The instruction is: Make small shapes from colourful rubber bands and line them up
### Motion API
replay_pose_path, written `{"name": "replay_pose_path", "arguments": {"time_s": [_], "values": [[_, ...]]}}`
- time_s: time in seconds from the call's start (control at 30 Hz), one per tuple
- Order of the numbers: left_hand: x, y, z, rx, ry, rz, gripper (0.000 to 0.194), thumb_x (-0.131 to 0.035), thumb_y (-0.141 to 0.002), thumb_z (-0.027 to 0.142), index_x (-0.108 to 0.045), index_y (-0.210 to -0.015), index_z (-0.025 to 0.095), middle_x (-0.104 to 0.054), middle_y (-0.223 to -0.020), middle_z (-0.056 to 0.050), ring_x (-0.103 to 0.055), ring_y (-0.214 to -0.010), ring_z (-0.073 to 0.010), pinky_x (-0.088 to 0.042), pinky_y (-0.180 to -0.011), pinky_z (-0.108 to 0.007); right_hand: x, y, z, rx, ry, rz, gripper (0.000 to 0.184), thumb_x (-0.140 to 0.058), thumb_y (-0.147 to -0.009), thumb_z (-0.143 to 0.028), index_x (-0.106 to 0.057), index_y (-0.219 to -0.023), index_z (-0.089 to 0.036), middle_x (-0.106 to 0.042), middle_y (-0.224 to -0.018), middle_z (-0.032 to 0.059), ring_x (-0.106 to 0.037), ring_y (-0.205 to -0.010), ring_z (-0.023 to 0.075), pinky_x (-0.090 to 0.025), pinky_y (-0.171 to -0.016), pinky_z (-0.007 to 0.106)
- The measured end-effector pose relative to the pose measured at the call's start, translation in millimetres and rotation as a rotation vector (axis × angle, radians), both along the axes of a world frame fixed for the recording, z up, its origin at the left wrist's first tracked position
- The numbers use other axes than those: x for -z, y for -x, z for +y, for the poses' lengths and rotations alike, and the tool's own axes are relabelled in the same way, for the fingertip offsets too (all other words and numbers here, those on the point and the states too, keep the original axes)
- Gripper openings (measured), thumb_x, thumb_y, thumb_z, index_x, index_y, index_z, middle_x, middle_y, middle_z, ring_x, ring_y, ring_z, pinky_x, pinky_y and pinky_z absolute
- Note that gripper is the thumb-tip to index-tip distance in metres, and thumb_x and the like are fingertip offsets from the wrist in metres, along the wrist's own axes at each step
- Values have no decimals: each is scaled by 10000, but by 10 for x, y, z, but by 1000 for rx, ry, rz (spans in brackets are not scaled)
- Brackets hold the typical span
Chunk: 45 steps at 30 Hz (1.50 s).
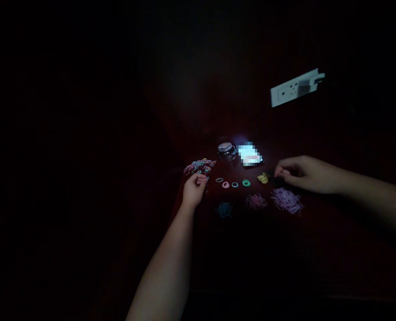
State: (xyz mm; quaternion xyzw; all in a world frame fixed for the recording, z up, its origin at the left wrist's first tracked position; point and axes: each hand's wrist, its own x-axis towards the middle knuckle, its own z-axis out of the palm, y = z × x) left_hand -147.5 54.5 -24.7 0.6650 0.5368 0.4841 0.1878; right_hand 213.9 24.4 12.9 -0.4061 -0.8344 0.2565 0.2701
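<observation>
My left hand (194, 191) is beside a mixed pile of small coloured hair ties (199, 166), its fingers curled together. Whatever they may hold is too small and dark to make out. Over on the right, my right hand (300, 174) has its fingertips pinched, close to a yellow bunch of bands (263, 178); a dark shape shows at the fingertips. Between the hands lie a pink hair tie (225, 184), a light-blue ring (234, 184) and a green hair tie (246, 183). Nearer me are heaps of thin bands: blue (224, 209), pink (256, 201) and purple (287, 200).
A lit phone (249, 154) lies on the dark reddish table, beside a round lidded jar (226, 150). Farther back at the right is a white power strip (293, 89) with a plug in it. The surroundings are very dark.
</observation>
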Motion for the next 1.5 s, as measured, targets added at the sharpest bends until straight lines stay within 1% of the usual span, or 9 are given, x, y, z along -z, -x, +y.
{"name": "replay_pose_path", "arguments": {"time_s": [0.17,0.3,0.4,0.5,0.77,0.9,1.03,1.27,1.5], "values": [[-99,-147,-73,71,-59,-19,204,-699,-765,290,-664,-904,144,-701,-833,-56,-649,-746,-130,-513,-708,-245,4,57,-32,-14,-34,3,207,-493,-853,-325,-617,-842,-159,-568,-685,34,-485,-590,129,-405,-552,278],[-243,-501,-286,193,-116,42,221,-708,-780,271,-645,-967,173,-739,-920,-65,-701,-852,-161,-538,-760,-267,-49,202,-137,-7,-215,11,204,-532,-851,-336,-643,-898,-171,-579,-675,19,-518,-579,133,-423,-556,276],[-325,-766,-473,293,-156,127,180,-721,-778,299,-654,-907,193,-748,-888,-36,-709,-808,-151,-546,-714,-250,-87,348,-242,-42,-399,32,235,-591,-836,-335,-644,-1010,-187,-627,-814,46,-586,-722,164,-465,-651,290],[-369,-900,-581,333,-194,164,137,-723,-780,293,-664,-860,200,-744,-833,-14,-701,-736,-130,-546,-667,-233,-87,459,-314,-66,-463,32,270,-602,-847,-323,-634,-1093,-217,-659,-935,60,-616,-852,188,-484,-730,301],[-398,-951,-606,396,-199,162,125,-714,-796,294,-664,-856,197,-743,-819,-5,-702,-727,-115,-551,-664,-216,-30,529,-333,-33,-519,68,306,-593,-871,-301,-592,-1163,-208,-667,-1038,76,-629,-927,192,-501,-785,307],[-405,-968,-614,413,-190,165,137,-712,-799,300,-661,-862,190,-741,-801,-3,-703,-717,-111,-545,-649,-198,-40,554,-336,-56,-535,74,170,-560,-896,-275,-651,-1019,-201,-677,-912,60,-631,-840,174,-494,-735,288],[-412,-965,-617,409,-198,199,146,-717,-794,309,-665,-853,186,-732,-767,-1,-690,-673,-106,-539,-628,-197,-59,558,-339,-55,-546,82,148,-537,-908,-258,-669,-928,-193,-667,-831,49,-616,-770,159,-475,-690,273],[-435,-950,-626,436,-274,295,110,-694,-814,289,-685,-880,201,-727,-799,0,-663,-703,-102,-526,-680,-216,-71,551,-334,-60,-557,84,144,-540,-899,-254,-672,-891,-198,-661,-800,41,-597,-740,152,-461,-665,267],[-441,-939,-621,454,-249,308,90,-645,-844,282,-678,-868,202,-718,-820,-13,-650,-741,-123,-501,-703,-244,-72,562,-329,-71,-535,50,156,-536,-907,-271,-679,-903,-209,-670,-801,38,-596,-758,162,-461,-703,287]]}}
